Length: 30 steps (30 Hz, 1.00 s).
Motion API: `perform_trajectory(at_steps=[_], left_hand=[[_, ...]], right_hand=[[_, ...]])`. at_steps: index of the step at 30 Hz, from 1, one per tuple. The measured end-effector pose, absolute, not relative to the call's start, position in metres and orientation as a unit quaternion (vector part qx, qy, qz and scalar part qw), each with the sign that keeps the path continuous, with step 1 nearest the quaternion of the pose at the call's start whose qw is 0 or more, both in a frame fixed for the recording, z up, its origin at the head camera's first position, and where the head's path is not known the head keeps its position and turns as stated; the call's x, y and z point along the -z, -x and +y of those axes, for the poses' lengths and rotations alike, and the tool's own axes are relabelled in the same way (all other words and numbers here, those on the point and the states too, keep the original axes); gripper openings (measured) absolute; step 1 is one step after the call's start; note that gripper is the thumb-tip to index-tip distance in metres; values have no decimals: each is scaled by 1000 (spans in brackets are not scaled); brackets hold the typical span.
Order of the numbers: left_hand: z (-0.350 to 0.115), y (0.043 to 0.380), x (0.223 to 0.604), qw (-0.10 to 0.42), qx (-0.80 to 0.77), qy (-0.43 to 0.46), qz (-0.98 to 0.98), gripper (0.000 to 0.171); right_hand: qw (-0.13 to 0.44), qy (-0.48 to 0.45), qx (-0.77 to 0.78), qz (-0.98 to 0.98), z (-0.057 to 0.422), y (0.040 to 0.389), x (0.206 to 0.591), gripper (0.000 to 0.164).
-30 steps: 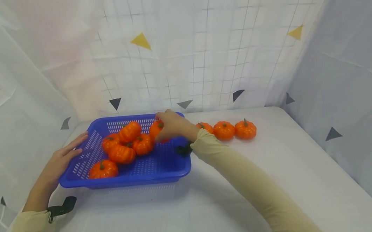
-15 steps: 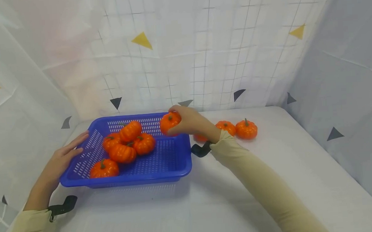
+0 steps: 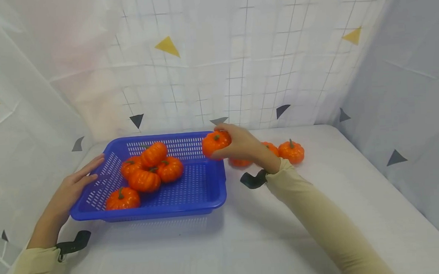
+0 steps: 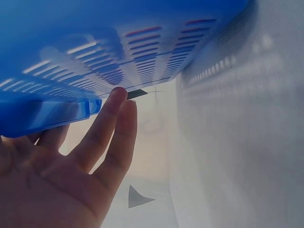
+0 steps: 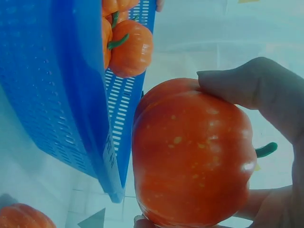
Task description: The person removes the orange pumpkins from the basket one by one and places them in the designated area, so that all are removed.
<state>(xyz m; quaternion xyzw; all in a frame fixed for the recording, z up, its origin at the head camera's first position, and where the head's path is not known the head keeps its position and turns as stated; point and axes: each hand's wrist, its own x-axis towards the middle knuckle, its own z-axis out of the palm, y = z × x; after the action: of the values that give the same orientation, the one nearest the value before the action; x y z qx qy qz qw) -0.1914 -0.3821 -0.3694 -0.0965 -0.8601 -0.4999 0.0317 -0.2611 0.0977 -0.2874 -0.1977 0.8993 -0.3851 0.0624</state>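
Observation:
My right hand [image 3: 244, 145] holds a small orange pumpkin [image 3: 214, 143] over the right rim of a blue slotted basket [image 3: 149, 212]. In the right wrist view, thumb and fingers span the pumpkin [image 5: 190, 154], and its green stem points toward the palm. My left hand [image 3: 67, 192] rests at the basket's left rim with fingers extended. From the left wrist view, two straight fingers [image 4: 121, 135] lie beside the slotted wall, while others are partly hidden behind the rim. Inside the basket, several pumpkins [image 3: 144, 181] sit toward the left.
Three more pumpkins stand in a row right of the basket: one [image 3: 239, 163] partly behind my right hand, a middle one [image 3: 271, 148] partly covered by the wrist, and the rightmost [image 3: 291, 151] in full view. White sheeting [image 3: 216, 83] with a grid rises behind the white table [image 3: 196, 258].
My right hand has lifted the pumpkin from the basket's right part and carried it up and rightward to the right rim. The left hand has stayed at the left rim.

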Motion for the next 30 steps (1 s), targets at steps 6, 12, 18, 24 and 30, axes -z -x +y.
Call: perform_trajectory(at_steps=[6,12,18,24,30], left_hand=[[-382,191,369,33,501,100,-859,52],[-382,191,369,33,502,103,-858,52],[-381,191,369,33,503,106,-857,52],[-380,190,368,31,499,105,-860,53],[-380,189,367,30,496,101,-862,53]], right_hand=[[76,188,421,884,109,258,290,80],[74,189,431,879,120,256,293,80],[54,198,422,883,130,255,297,81],[55,188,391,899,138,254,303,78],[56,180,385,904,145,251,310,79]])
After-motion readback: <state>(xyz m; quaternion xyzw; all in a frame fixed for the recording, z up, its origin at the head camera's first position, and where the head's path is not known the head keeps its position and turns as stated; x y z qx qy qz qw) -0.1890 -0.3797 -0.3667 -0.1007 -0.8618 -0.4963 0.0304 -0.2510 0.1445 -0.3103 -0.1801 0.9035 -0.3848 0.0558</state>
